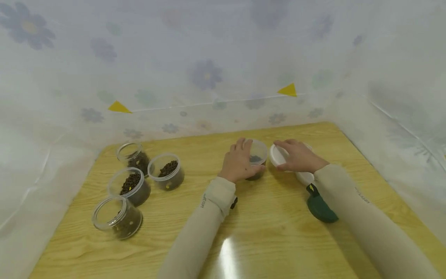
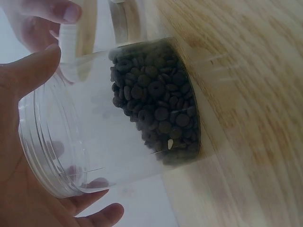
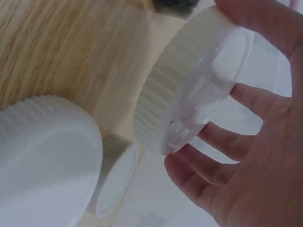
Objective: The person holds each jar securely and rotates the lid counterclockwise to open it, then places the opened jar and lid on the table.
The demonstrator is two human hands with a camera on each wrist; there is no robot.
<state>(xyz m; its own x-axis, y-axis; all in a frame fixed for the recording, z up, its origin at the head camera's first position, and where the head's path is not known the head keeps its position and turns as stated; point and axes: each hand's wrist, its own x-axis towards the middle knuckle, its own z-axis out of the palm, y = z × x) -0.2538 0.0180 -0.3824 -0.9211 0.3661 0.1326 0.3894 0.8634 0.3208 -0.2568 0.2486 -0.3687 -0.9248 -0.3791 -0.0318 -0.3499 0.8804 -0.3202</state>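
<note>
In the head view my left hand (image 1: pixel 240 162) grips a clear plastic jar (image 1: pixel 258 152) by its threaded rim, thumb on one side and fingers on the other. The left wrist view shows dark brown ring-shaped and round pellets (image 2: pixel 161 101) filling its lower part, with one pale piece among them. The jar's mouth has no lid on it. Just right of the jar, my right hand (image 1: pixel 299 155) holds a white ribbed screw lid (image 3: pixel 177 80) by its edge, thumb and fingertips spread around the rim. This lid is tilted and apart from the jar.
Several open clear jars with dark pellets stand on the left, including a front jar (image 1: pixel 129 223) and a back jar (image 1: pixel 138 161). More white lids (image 3: pixel 47 165) lie by my right hand. A dark green curved object (image 1: pixel 321 207) is beside my right forearm. Patterned sheeting (image 1: pixel 205 77) encloses the table.
</note>
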